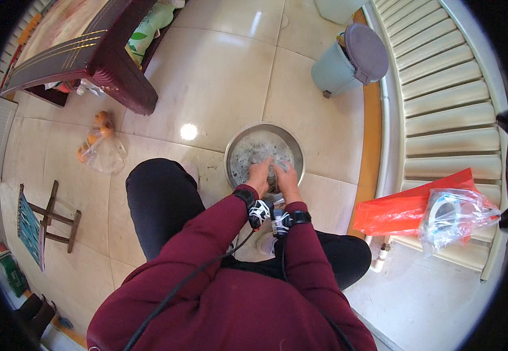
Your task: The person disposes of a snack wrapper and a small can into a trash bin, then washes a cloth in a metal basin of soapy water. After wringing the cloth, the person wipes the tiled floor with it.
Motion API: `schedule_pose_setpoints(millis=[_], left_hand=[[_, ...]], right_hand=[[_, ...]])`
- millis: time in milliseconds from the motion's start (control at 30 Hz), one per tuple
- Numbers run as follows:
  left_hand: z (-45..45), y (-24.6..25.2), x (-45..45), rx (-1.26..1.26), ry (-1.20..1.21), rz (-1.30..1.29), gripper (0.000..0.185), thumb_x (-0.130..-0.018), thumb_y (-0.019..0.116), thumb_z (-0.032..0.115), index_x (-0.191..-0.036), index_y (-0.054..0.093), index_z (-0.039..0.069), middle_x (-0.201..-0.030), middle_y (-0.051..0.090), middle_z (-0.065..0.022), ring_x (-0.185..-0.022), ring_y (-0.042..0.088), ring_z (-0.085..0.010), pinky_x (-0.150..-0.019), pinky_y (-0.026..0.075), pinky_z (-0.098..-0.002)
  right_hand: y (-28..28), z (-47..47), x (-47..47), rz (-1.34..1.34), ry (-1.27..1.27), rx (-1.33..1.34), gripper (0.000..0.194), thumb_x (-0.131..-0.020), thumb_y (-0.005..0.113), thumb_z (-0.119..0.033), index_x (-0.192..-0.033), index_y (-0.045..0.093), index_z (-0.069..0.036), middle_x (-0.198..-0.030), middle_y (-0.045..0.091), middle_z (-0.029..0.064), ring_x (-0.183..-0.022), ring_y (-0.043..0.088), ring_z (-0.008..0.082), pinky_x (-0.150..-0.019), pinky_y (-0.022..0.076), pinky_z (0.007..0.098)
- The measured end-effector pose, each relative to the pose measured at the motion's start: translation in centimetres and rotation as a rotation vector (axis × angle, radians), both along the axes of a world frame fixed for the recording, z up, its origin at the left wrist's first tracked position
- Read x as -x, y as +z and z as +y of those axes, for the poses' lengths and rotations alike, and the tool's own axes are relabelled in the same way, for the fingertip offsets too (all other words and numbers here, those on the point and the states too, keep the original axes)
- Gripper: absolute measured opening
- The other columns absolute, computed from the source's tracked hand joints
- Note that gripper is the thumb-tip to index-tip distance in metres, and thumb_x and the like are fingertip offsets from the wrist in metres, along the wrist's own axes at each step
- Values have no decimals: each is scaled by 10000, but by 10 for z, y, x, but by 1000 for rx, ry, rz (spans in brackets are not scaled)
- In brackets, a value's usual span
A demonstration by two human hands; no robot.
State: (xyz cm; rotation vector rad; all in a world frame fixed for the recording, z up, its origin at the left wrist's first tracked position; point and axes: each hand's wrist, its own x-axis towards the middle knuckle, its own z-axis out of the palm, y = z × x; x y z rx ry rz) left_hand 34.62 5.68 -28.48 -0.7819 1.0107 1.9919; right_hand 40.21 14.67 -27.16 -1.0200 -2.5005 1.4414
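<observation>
A round stainless steel basin (228, 154) stands on the floor between my knees, holding cloudy water with suds and dark specks. Both hands are inside its rim, close together at the near side. My left hand (260, 174) grips a wet grey item (260, 155), probably cloth, which spreads ahead of the fingers. Grey material also shows at the fingers of my right hand (285, 179), which are curled around it. Whether this is one piece or two I cannot tell. The fingertips are partly hidden by the material and blur.
A lidded pedal bin (334, 70) stands ahead right, near a radiator (451, 109). A red plastic bag (394, 210) and a clear bag with a tape roll (446, 215) hang there. To the left are bagged oranges (91, 139), a folding stool (48, 223) and a dark wooden furniture leg (124, 87).
</observation>
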Motion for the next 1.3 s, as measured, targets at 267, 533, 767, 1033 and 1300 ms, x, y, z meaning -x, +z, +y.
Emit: schedule_pose_setpoints(millis=[267, 533, 767, 1033, 1300], left_hand=[[-8, 22, 9, -334, 119, -209, 433, -937, 505, 458, -1132, 613, 87, -1091, 664, -109, -961, 626, -265, -840, 490, -445], [-17, 8, -2, -466, -51, -172, 425, -948, 487, 455, -1143, 593, 94, -1114, 654, -108, -1039, 608, -283, -896, 484, -417], [-18, -2, 12, -478, 91, -149, 318, -865, 632, 262, -1130, 587, 92, -1029, 636, -100, -958, 608, -264, -825, 499, -411], [-16, 6, 11, -322, -3, -65, 334, -917, 577, 355, -1105, 602, 80, -1038, 634, -103, -937, 594, -233, -833, 488, -386], [-7, -12, 4, -165, -59, 31, 397, -933, 551, 371, -1141, 592, 34, -1026, 637, -97, -919, 586, -208, -801, 486, -363]], right_hand=[[56, 2, 0, -271, 260, -40, 733, -678, 763, -497, -1166, 631, 34, -1112, 645, 277, -1059, 633, 356, -910, 480, 380], [90, -8, -2, -238, 226, -192, 551, -660, 737, -311, -1069, 647, 47, -1048, 657, 262, -997, 642, 370, -868, 502, 389], [117, -4, -12, -35, 232, -167, 401, -686, 708, -232, -1022, 652, -21, -1015, 663, 190, -961, 641, 288, -863, 489, 355], [55, -38, -2, -30, 191, -430, 369, -804, 653, -350, -992, 659, -32, -987, 666, 215, -908, 634, 402, -796, 510, 451], [22, -23, -5, -141, 75, -376, 391, -827, 615, -404, -986, 673, -51, -923, 654, 251, -862, 625, 440, -745, 508, 482]])
